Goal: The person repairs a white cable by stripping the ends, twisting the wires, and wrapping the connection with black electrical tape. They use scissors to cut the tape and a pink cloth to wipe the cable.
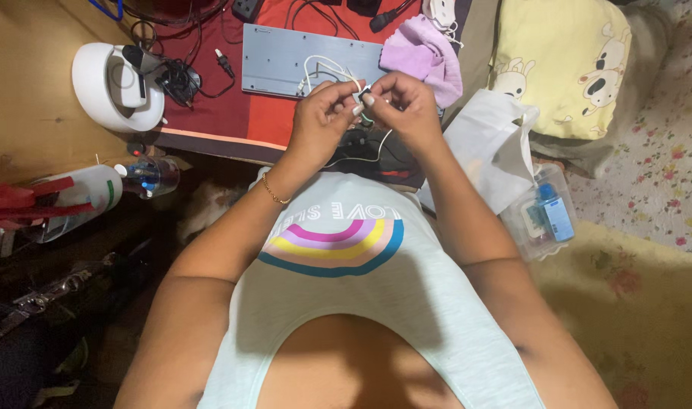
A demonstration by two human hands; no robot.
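- Pale shirt [361, 303] with a rainbow print fills the bottom of the view, nearest the camera; both forearms reach up and away from it.
- Left hand [321, 117] and right hand [410, 106] meet just above the shirt, fingertips pressed together on a thin white cable [323, 68].
- Both hands pinch the cable's small end piece; it is mostly hidden by the fingers, so I cannot tell what kind of plug it is.
- Cable's free part loops up over the grey keyboard [285, 60] on the red mat [224, 113]; another strand hangs down from the hands toward the lap.
- Pinched end looks to lie roughly left-right between the two hands; exact pointing direction cannot be told.
- To do it well, my judgement: keep the pinch close to the end, hold the left steady, work with the right, don't yank the thin wire.
- Nearby: lilac cloth [425, 49], white round device [118, 83], clear plastic box [543, 220], yellow pillow [562, 60].
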